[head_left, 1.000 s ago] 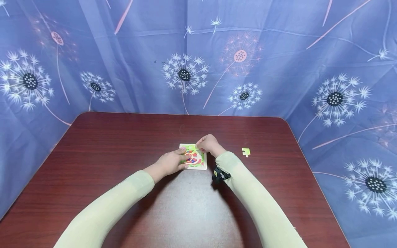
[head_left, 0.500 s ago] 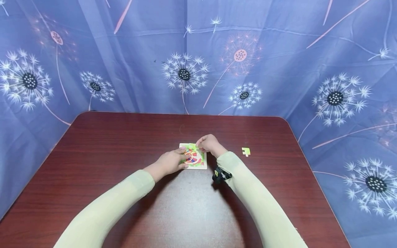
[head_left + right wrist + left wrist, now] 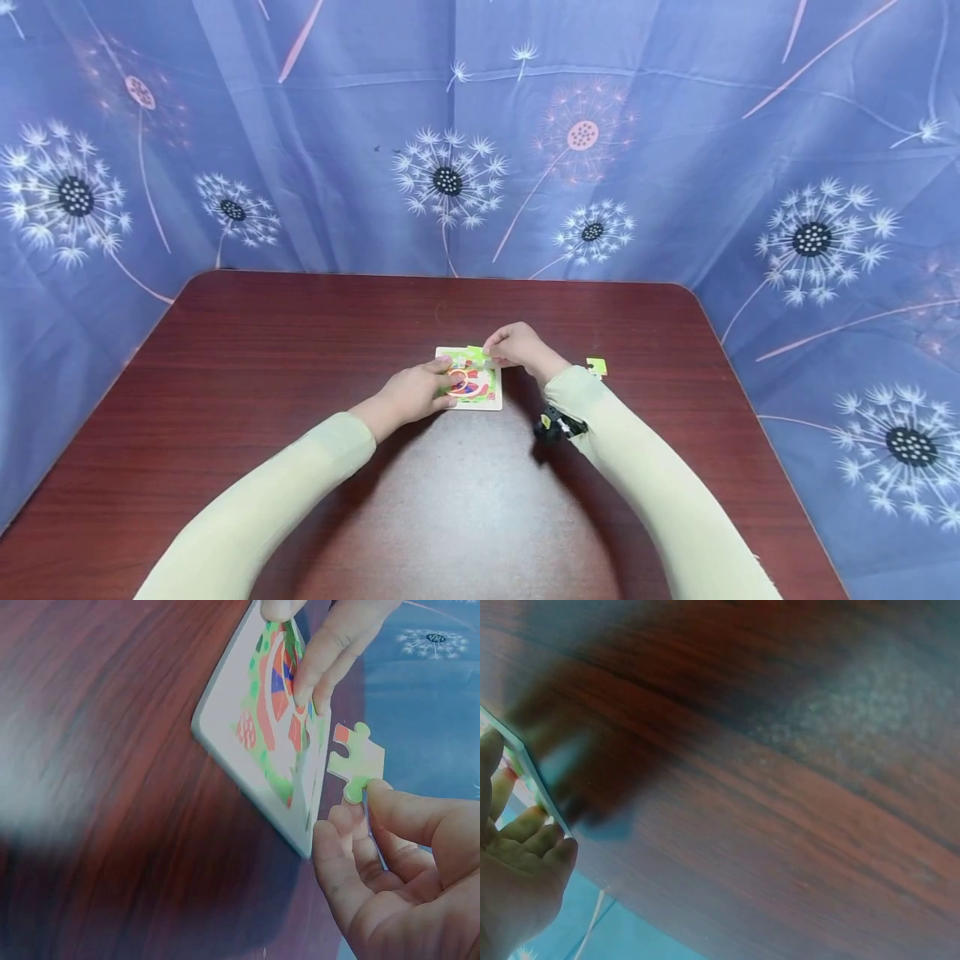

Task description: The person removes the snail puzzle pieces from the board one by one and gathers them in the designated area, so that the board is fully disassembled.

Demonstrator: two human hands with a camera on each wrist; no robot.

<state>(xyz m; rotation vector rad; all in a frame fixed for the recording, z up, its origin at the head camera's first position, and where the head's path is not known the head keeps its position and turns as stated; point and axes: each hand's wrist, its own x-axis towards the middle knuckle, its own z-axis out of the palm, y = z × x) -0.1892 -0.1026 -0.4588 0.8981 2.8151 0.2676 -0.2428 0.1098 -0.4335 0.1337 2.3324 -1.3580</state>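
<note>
My right hand (image 3: 519, 345) pinches a green jigsaw piece (image 3: 361, 759) with a red corner between thumb and fingers. In the right wrist view the piece is held beside the far edge of a square puzzle board (image 3: 217, 735), apart from its surface. The board has a pale frame and a red, blue and green picture. My left hand (image 3: 408, 393) rests on the board's left part, fingers stretched over the picture. In the left wrist view those fingers (image 3: 525, 825) lie along the board's edge. Part of the picture is hidden under them.
Another green jigsaw piece (image 3: 597, 366) lies on the table to the right, partly covered by the right sleeve. The dark red wooden table (image 3: 315, 325) is bordered by a blue dandelion-patterned curtain (image 3: 337, 167). A black camera (image 3: 551, 425) is worn at the right wrist.
My right hand has shifted a little to the right and away from me, and the pinched piece now shows past the board's far edge. The left hand stays in place.
</note>
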